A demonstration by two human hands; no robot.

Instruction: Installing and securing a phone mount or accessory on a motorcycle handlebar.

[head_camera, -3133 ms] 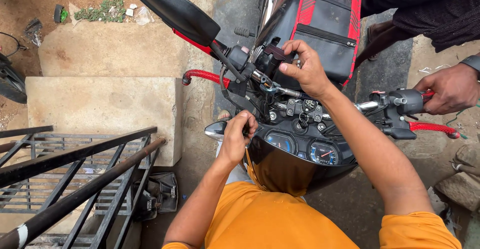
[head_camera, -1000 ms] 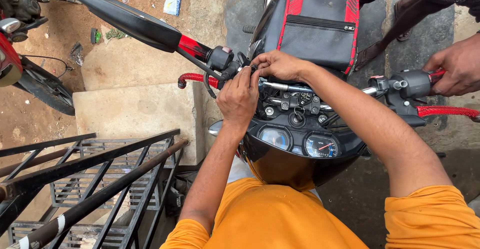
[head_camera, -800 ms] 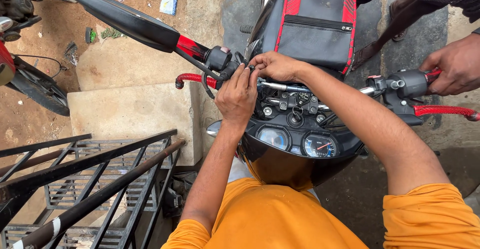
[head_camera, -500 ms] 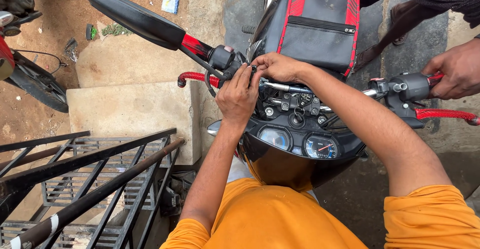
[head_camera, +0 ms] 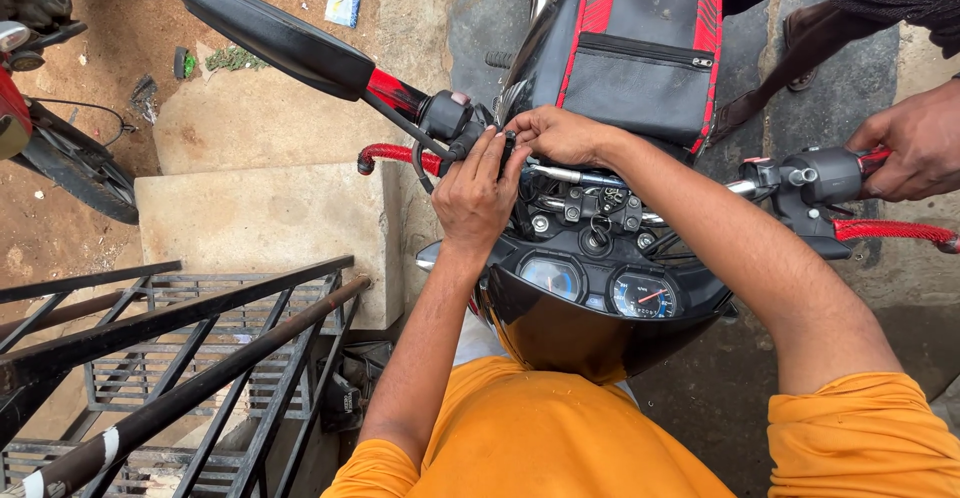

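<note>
A black motorcycle with twin dials (head_camera: 600, 293) faces me, its handlebar (head_camera: 560, 173) running across the view. My left hand (head_camera: 475, 193) reaches up with its fingertips pressed on a small black part (head_camera: 506, 148) beside the black switch housing (head_camera: 447, 118) at the bar's left-side end. My right hand (head_camera: 562, 136) comes from the right and pinches the same part from above. Both hands touch each other there. Another person's hand (head_camera: 912, 143) holds the right-side grip next to the other switch housing (head_camera: 822, 176).
A red lever (head_camera: 395, 155) and a black mirror (head_camera: 262, 30) stick out to the left. A red and black tank bag (head_camera: 640, 58) lies behind the bar. A concrete block (head_camera: 260, 223) and a metal railing (head_camera: 170, 358) stand at left, another motorbike's wheel (head_camera: 80, 163) beyond.
My left hand rose from below the dials to the left-side switch housing. My right hand slid left to meet it. Both have stayed there for the last second.
</note>
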